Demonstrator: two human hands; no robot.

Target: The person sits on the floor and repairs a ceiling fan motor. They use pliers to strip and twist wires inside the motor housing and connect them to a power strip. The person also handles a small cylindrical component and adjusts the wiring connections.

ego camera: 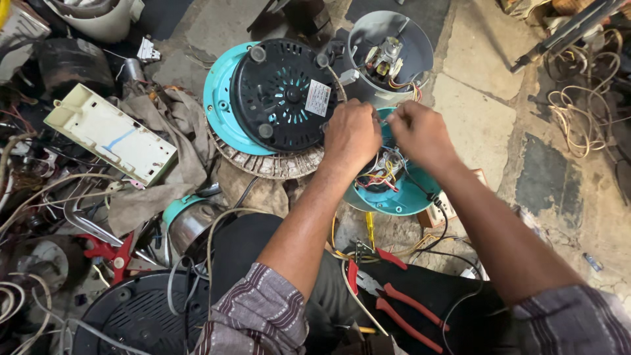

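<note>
While knuckles are hiding the fingertips, left hand (353, 135) and right hand (419, 133) are pinching thin wires (383, 172) | grip partly obscured | teal housing (402, 197) half covered.

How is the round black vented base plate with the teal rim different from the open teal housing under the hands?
The black vented base plate is closed and shows rubber feet and a white label, while the open teal housing exposes coloured wires. The plate lies untouched to the left; the housing sits beneath the left hand and right hand, which pinch wires above it. The plate looks larger. Both are round with teal plastic.
</note>
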